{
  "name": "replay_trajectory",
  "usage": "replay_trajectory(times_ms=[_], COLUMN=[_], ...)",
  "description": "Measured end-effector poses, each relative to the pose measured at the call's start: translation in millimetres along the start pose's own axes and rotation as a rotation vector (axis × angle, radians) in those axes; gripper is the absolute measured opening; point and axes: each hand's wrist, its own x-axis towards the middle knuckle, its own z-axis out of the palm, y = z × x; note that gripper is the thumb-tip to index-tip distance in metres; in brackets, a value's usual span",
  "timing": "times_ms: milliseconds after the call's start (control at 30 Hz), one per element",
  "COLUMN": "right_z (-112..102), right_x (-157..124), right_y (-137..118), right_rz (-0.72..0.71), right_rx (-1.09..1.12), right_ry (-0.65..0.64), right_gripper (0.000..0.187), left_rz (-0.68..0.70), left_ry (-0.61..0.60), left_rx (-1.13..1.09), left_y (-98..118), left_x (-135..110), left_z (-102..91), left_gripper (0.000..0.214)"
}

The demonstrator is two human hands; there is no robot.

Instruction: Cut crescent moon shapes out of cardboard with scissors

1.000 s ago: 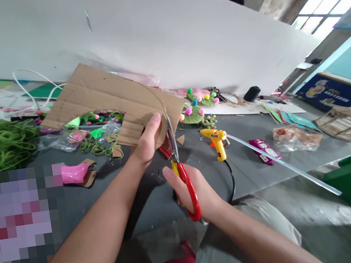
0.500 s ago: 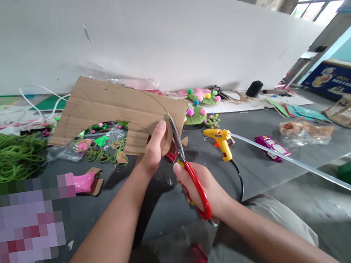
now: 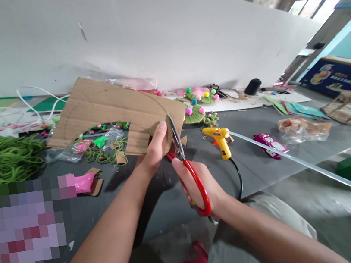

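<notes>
Left hand point(image 3: 156, 150) pinches the cardboard point(image 3: 103, 109), thumb on top, and just this side of it, the right hand point(image 3: 208, 182) curls round red-handled scissors point(image 3: 191, 169)!

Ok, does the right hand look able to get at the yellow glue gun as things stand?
Probably not straight away: the right hand is wrapped around the red-handled scissors, so it would likely need to let go first. The yellow glue gun itself lies nearby, with nothing apparent blocking the way.
</notes>
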Motion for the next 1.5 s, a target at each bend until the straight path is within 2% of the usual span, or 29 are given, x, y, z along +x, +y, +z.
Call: replay_trajectory(times_ms=[367, 467, 633, 733, 867, 967, 1267, 1500], right_z=[6, 8, 9, 5, 1, 0, -3, -8], right_x=[4, 6, 5, 0, -5, -5, 7, 14], right_y=[7, 9, 5, 2, 4, 6, 0, 6], right_rz=[-0.093, -0.080, 0.059, 0.042, 0.046, 0.040, 0.068, 0.008], right_rx=[0.017, 0.061, 0.277, 0.368, 0.383, 0.403, 0.447, 0.235], right_ry=[0.083, 0.083, -0.046, -0.112, -0.196, -0.197, -0.115, -0.020], right_gripper=[0.068, 0.067, 0.067, 0.066, 0.068, 0.069, 0.068, 0.065], left_rz=[0.079, 0.088, 0.134, 0.164, 0.308, 0.274, 0.020, 0.034], left_ry=[0.072, 0.078, 0.111, 0.106, 0.153, 0.138, -0.003, -0.010], left_rx=[0.092, 0.106, 0.155, 0.159, 0.172, 0.202, 0.315, 0.338], left_y=[0, 2, 4, 5, 8, 9, 5, 3], left_x=[-4, -5, -1, 7, 17, 16, -3, 1], left_z=[2.4, 3.5, -1.3, -8.3, -17.6, -17.1, -2.7, -9.8], left_gripper=[0.039, 0.040, 0.042, 0.044, 0.040, 0.040, 0.046, 0.043])
